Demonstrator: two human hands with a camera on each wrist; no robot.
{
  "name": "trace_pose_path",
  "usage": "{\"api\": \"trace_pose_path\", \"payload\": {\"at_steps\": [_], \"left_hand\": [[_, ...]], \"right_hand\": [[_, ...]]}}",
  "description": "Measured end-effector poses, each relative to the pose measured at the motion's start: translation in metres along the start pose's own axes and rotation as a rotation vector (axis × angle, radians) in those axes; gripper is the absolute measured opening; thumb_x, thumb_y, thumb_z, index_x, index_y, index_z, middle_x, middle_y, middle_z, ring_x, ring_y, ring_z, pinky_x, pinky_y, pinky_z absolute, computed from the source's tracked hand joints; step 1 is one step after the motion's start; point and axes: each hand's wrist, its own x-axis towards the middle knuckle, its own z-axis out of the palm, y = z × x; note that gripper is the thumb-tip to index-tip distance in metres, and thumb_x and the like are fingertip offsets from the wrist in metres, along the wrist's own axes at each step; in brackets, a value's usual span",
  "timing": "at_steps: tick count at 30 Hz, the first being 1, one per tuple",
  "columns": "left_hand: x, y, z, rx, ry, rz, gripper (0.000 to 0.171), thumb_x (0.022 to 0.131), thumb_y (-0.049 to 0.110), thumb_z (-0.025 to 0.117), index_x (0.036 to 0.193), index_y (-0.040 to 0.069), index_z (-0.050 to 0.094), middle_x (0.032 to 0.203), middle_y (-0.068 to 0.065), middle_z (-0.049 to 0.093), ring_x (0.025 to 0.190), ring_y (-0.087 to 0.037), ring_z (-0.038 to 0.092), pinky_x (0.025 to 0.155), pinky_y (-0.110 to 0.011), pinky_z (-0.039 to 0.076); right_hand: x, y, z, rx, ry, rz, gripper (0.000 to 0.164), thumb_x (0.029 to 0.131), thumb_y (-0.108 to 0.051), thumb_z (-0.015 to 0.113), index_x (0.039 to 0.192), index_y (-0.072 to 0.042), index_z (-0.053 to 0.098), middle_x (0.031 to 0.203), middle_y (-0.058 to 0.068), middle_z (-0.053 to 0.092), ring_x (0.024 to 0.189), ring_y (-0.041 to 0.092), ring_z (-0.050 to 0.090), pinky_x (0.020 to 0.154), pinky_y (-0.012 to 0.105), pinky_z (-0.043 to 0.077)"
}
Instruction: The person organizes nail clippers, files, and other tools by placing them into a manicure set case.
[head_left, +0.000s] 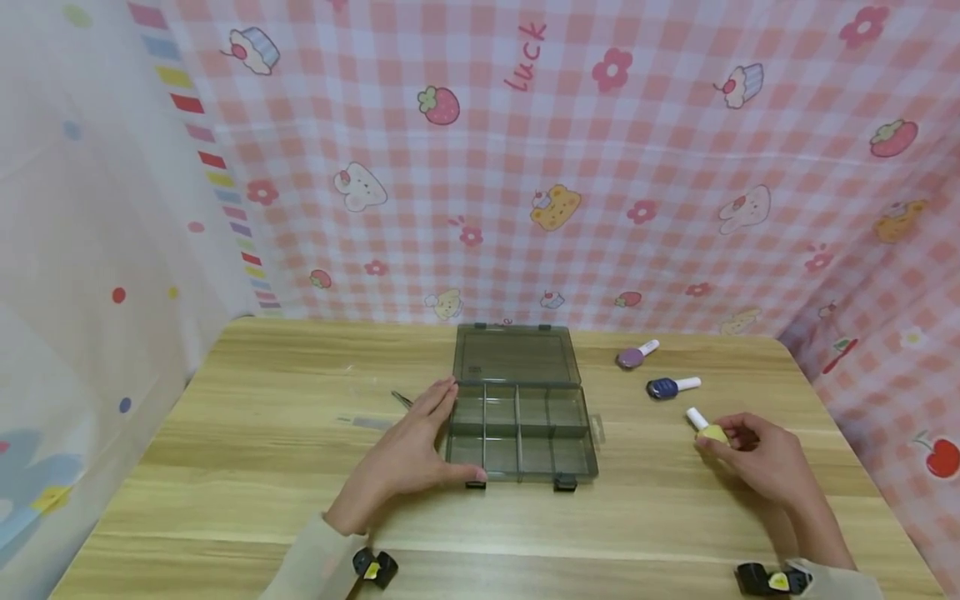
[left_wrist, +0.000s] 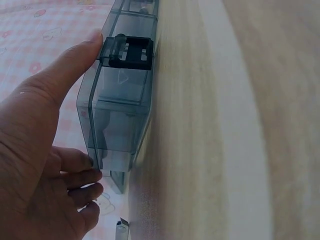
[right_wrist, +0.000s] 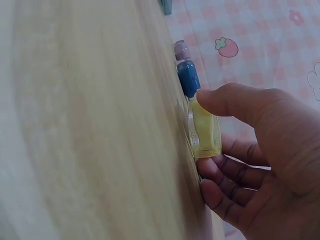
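A grey translucent compartment box (head_left: 520, 454) lies on the table with its lid (head_left: 516, 354) folded back. My left hand (head_left: 416, 446) holds the box's left side, the thumb on the front rim beside a black latch (left_wrist: 131, 52) and the fingers along the side wall. To the right, my right hand (head_left: 765, 458) pinches a nail polish bottle with yellow polish (right_wrist: 206, 127) between thumb and fingers; its white cap (head_left: 697, 418) points away to the left. Just beyond it lie a dark blue nail polish bottle (head_left: 663, 388) and a purple one (head_left: 630, 358), both on their sides.
Left of the box, partly behind the left hand, lie metal tweezers (head_left: 402, 399) and a thin, pale flat tool (head_left: 371, 422). A small clear piece (head_left: 597, 428) sticks out at the box's right side. Patterned cloth (head_left: 517, 167) hangs behind the wooden table (head_left: 225, 467).
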Motion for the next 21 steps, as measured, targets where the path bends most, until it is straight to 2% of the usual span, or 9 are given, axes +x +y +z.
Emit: {"api": "trace_pose_path", "payload": {"at_steps": [12,21], "left_hand": [[0.002,0.001,0.000,0.011,-0.006,0.005,0.132,0.069,0.078,0.077,0.164,0.010,0.015,0.175,-0.004,0.007,0.161,-0.026,0.010,0.128,-0.049,0.022],[0.002,0.000,0.001,-0.001,-0.020,-0.010,0.134,0.068,0.081,0.076,0.164,0.009,0.015,0.174,-0.005,0.008,0.162,-0.025,0.009,0.127,-0.050,0.024]], "right_hand": [[0.000,-0.018,0.002,0.055,-0.010,-0.023,0.044,0.090,-0.043,0.079,0.116,-0.008,0.071,0.100,0.010,0.074,0.078,-0.006,0.057,0.065,0.017,0.050],[0.000,-0.043,0.007,0.115,0.001,-0.072,0.041,0.089,-0.036,0.081,0.117,-0.007,0.071,0.100,0.011,0.071,0.079,0.000,0.059,0.067,0.016,0.051]]}}
